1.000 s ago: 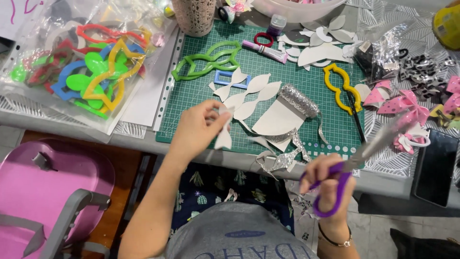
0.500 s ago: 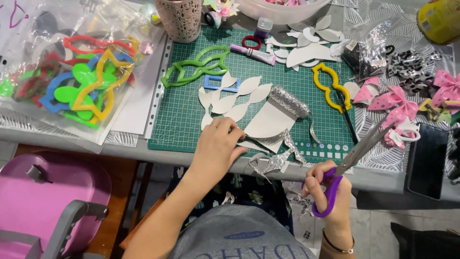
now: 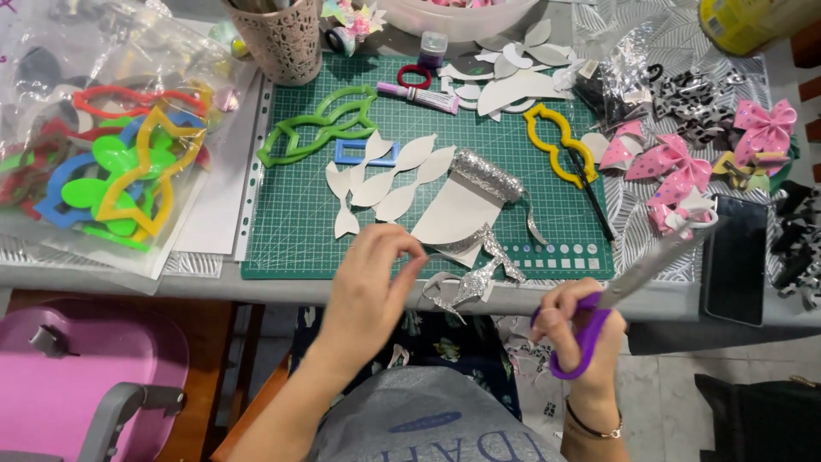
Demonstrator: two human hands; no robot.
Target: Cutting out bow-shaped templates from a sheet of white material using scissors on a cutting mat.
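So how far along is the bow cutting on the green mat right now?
Done: several white cut shapes lie on the green cutting mat, and finished pink bows sit to the right. In hand: the right hand holds the purple-handled scissors; the left hand pinches its fingers near silver glitter scraps. Left: the silver glitter roll is only partly cut.

Bright, even light; perhaps slight blur

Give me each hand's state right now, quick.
Left hand: fingertips pinched together above the table edge; whether anything is between them cannot be told.
Right hand: closed on the purple-handled scissors.
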